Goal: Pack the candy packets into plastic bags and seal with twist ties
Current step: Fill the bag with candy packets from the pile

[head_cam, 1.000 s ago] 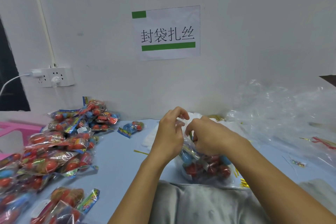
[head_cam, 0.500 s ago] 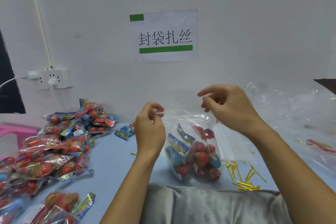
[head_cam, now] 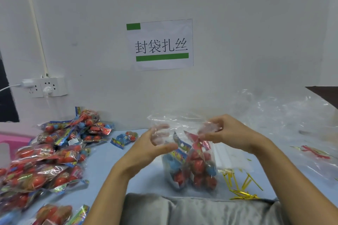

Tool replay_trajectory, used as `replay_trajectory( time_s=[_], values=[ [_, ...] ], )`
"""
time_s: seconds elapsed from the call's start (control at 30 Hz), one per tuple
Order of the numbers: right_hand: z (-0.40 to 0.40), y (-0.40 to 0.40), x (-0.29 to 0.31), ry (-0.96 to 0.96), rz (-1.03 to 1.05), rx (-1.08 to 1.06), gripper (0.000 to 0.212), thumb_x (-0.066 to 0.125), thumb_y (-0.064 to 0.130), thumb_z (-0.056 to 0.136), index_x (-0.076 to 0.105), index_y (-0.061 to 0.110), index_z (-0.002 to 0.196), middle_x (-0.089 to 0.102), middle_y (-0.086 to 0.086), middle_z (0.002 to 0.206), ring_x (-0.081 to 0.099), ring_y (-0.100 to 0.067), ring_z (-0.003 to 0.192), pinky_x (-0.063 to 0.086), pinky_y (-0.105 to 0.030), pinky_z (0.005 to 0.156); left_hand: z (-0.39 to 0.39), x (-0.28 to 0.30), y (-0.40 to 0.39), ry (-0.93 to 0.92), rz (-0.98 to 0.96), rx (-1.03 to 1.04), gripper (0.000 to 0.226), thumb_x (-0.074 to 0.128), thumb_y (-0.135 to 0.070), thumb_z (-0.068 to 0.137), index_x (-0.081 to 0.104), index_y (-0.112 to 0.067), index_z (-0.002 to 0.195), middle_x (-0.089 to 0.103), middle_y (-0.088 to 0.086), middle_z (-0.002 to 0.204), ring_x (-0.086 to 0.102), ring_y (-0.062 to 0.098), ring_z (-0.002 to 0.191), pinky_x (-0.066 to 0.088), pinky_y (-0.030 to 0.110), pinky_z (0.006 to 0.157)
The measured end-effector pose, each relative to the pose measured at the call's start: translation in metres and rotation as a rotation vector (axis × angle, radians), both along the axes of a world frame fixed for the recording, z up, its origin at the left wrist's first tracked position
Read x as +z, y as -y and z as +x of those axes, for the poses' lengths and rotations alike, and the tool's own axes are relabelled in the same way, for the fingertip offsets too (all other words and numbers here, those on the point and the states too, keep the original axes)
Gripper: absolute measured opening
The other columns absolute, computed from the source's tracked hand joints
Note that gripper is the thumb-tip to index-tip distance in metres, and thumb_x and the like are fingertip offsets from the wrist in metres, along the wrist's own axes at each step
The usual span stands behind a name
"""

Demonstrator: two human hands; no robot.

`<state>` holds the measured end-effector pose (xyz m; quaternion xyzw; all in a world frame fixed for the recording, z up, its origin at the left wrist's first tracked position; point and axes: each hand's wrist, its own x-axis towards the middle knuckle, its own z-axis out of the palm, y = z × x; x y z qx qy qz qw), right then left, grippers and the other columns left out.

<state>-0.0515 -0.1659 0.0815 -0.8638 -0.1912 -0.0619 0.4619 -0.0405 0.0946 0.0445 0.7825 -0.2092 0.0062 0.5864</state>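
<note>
A clear plastic bag (head_cam: 190, 168) stands upright on the blue table in front of me, filled with red and blue candy packets. My left hand (head_cam: 155, 144) grips the bag's upper left side, fingers curled around the film. My right hand (head_cam: 225, 133) pinches the upper right part of the bag's neck. The bag's open top (head_cam: 175, 118) rises loosely between both hands. Gold twist ties (head_cam: 239, 186) lie scattered on the table just right of the bag.
A large heap of candy packets (head_cam: 53, 151) fills the table's left side. One loose blue packet (head_cam: 124, 138) lies behind my left hand. Empty clear bags (head_cam: 274, 111) pile up at the right. A power strip (head_cam: 45, 87) hangs on the wall.
Both hands have come down and closer together on the bag's upper part. My right hand dropped from above the bag to its neck. The bag stays upright.
</note>
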Motion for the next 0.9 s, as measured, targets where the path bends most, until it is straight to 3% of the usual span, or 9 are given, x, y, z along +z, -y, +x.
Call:
replay_trajectory(
  time_s=[0.1, 0.17, 0.27, 0.4, 0.53, 0.67, 0.8, 0.9],
  values=[
    [0.001, -0.006, 0.006, 0.108, 0.157, -0.020, 0.010, 0.080, 0.022, 0.084, 0.075, 0.014, 0.087, 0.075, 0.004, 0.079, 0.068, -0.006, 0.074, 0.052, -0.020, 0.067, 0.004, 0.004, 0.015, 0.137, -0.222, 0.199, 0.026, 0.077, -0.029, 0.083, 0.070, -0.029, 0.108, 0.074, -0.018, 0.106, 0.069, -0.001, 0.098, 0.054, 0.028, 0.092],
    [0.003, -0.009, 0.009, 0.156, 0.269, -0.060, 0.020, 0.080, 0.024, 0.084, 0.072, 0.006, 0.090, 0.077, -0.001, 0.087, 0.071, -0.008, 0.080, 0.054, -0.018, 0.066, 0.008, 0.006, 0.016, 0.130, -0.371, 0.251, 0.015, 0.072, -0.021, 0.088, 0.072, -0.023, 0.103, 0.076, -0.012, 0.103, 0.069, 0.005, 0.101, 0.052, 0.029, 0.085],
    [0.007, -0.013, 0.001, 0.142, 0.233, -0.132, 0.025, 0.081, 0.026, 0.084, 0.066, 0.005, 0.084, 0.075, -0.007, 0.085, 0.071, -0.017, 0.079, 0.052, -0.023, 0.065, 0.009, 0.001, 0.016, 0.123, -0.368, 0.282, 0.008, 0.069, -0.019, 0.092, 0.071, -0.023, 0.098, 0.077, -0.007, 0.100, 0.069, 0.010, 0.103, 0.051, 0.028, 0.082],
    [0.010, -0.011, 0.000, 0.125, 0.319, -0.097, 0.024, 0.084, 0.032, 0.080, 0.067, 0.015, 0.086, 0.076, 0.002, 0.086, 0.074, -0.013, 0.084, 0.053, -0.018, 0.063, 0.010, 0.003, 0.022, 0.189, -0.383, 0.294, 0.009, 0.064, -0.023, 0.095, 0.073, -0.022, 0.097, 0.077, -0.010, 0.097, 0.069, 0.000, 0.095, 0.051, 0.013, 0.074],
    [0.014, -0.010, -0.007, 0.091, 0.246, -0.145, 0.017, 0.083, 0.020, 0.082, 0.066, 0.017, 0.079, 0.071, -0.004, 0.077, 0.074, -0.017, 0.073, 0.049, -0.014, 0.056, 0.013, -0.002, 0.020, 0.128, -0.316, 0.316, 0.009, 0.065, -0.021, 0.096, 0.072, -0.024, 0.091, 0.077, -0.014, 0.088, 0.070, 0.000, 0.087, 0.054, 0.024, 0.081],
    [0.018, -0.007, -0.004, 0.185, 0.455, -0.191, 0.014, 0.078, 0.018, 0.086, 0.069, 0.008, 0.088, 0.076, -0.011, 0.085, 0.076, -0.018, 0.075, 0.053, -0.021, 0.058, 0.014, 0.001, 0.020, 0.220, -0.340, 0.302, 0.020, 0.065, -0.023, 0.096, 0.075, -0.035, 0.084, 0.076, -0.014, 0.091, 0.069, 0.000, 0.092, 0.052, 0.014, 0.071],
    [0.018, -0.014, -0.010, 0.160, 0.339, -0.246, 0.013, 0.075, 0.018, 0.089, 0.067, 0.008, 0.088, 0.075, -0.013, 0.089, 0.076, -0.017, 0.072, 0.054, -0.025, 0.062, 0.012, -0.004, 0.021, 0.173, -0.316, 0.310, 0.018, 0.064, -0.020, 0.096, 0.073, -0.031, 0.085, 0.076, -0.008, 0.098, 0.068, 0.003, 0.099, 0.053, 0.026, 0.087],
    [0.012, -0.020, 0.001, 0.277, 0.447, -0.224, 0.010, 0.073, 0.016, 0.090, 0.066, 0.013, 0.085, 0.075, -0.012, 0.089, 0.075, -0.019, 0.076, 0.055, -0.021, 0.057, 0.006, 0.009, 0.017, 0.298, -0.342, 0.254, 0.024, 0.063, -0.023, 0.096, 0.070, -0.042, 0.084, 0.075, -0.007, 0.103, 0.066, -0.003, 0.100, 0.046, 0.004, 0.075]
  ],
)
